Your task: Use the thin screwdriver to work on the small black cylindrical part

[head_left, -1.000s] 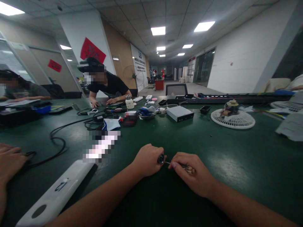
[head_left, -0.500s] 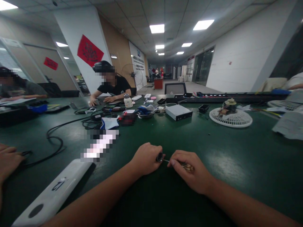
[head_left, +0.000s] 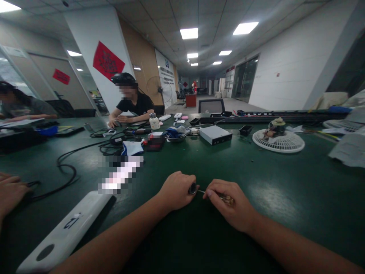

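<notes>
In the middle of the green table, my left hand (head_left: 176, 191) is closed around a small dark cylindrical part (head_left: 192, 188) with a shiny round end facing right. Most of this part is hidden inside the fist. My right hand (head_left: 238, 210) grips a screwdriver (head_left: 227, 199) with a yellowish-brown, see-through handle. Its thin metal shaft points left toward the round end. Whether the tip touches the part is too small to tell.
A long white device (head_left: 61, 232) lies left of my left forearm. Beyond my hands are a grey disc drive (head_left: 216, 134) and a white fan grille with a motor (head_left: 278, 141). Black cables (head_left: 67, 160) curl at left, near another person's hand (head_left: 11, 194). A person (head_left: 132, 101) sits across the table.
Both hands hold nearly the same place and grip. My right hand has shifted very slightly, and a little more of the screwdriver's shaft seems to show. The person opposite has moved slightly.
</notes>
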`<state>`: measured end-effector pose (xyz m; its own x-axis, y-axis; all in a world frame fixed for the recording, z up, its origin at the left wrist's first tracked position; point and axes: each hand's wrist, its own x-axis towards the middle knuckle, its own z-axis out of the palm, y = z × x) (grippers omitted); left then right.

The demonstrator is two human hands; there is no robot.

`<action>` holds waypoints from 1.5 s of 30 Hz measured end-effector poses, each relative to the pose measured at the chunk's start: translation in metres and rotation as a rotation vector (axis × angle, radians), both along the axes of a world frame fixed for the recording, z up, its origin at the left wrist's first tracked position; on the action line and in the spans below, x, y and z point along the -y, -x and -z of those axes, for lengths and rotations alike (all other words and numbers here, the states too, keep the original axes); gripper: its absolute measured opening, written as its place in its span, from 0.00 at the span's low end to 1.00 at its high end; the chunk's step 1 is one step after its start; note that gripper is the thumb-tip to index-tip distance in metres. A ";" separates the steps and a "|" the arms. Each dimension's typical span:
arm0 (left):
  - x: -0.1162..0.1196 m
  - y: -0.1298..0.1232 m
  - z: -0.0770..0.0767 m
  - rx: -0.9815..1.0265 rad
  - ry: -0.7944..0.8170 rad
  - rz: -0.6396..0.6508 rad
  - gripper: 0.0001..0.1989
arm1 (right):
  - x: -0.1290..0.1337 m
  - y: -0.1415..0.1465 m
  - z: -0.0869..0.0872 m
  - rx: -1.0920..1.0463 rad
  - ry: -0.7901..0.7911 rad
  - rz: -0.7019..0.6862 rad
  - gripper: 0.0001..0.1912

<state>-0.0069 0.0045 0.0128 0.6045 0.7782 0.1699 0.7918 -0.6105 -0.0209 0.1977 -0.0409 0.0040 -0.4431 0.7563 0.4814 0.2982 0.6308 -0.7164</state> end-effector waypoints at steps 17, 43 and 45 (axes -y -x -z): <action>-0.002 0.001 0.002 -0.007 0.001 0.009 0.11 | 0.000 0.001 -0.001 -0.012 -0.003 0.028 0.10; -0.001 0.002 0.005 0.027 0.007 -0.014 0.12 | 0.002 0.002 -0.001 -0.020 0.065 -0.103 0.10; -0.001 0.002 0.005 0.024 0.005 -0.009 0.12 | 0.001 0.001 0.000 0.002 0.064 -0.081 0.10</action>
